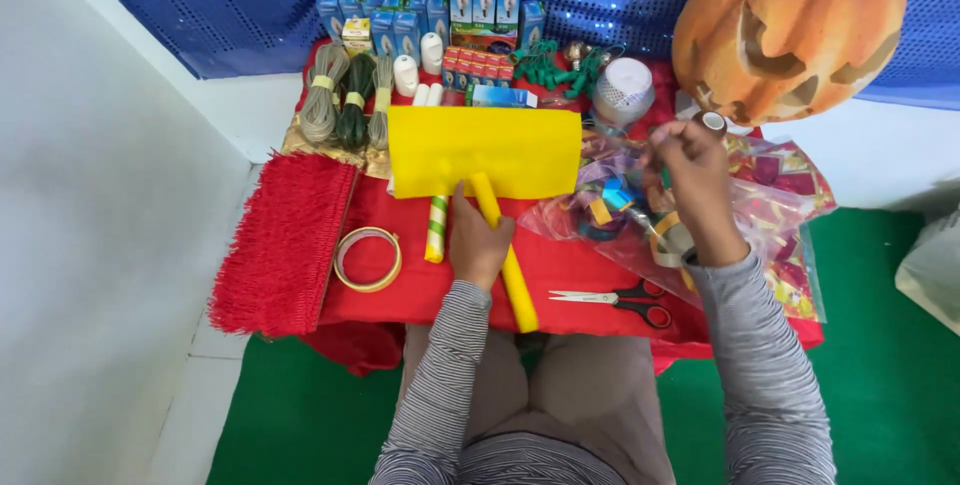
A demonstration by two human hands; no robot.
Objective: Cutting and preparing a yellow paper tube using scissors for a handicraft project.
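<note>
My left hand (480, 241) grips a yellow rolled tube (518, 287) that lies slanted on the red cloth (420, 290), just below a flat yellow sheet (485, 150). A green-and-white striped stick (437, 230) lies left of that hand. My right hand (695, 180) reaches into a clear plastic bag of coloured ribbons and tape rolls (620, 210), fingers pinched on something small that I cannot make out. Red-handled scissors (620, 298) lie on the cloth between my forearms.
A tape roll (367, 258) and red fringe (285, 245) sit at the left. Cord bundles (345, 95), blue bulb boxes (430, 10), white spools and a white mesh cup (623, 90) line the back. A carved orange pumpkin (785, 25) stands at the back right.
</note>
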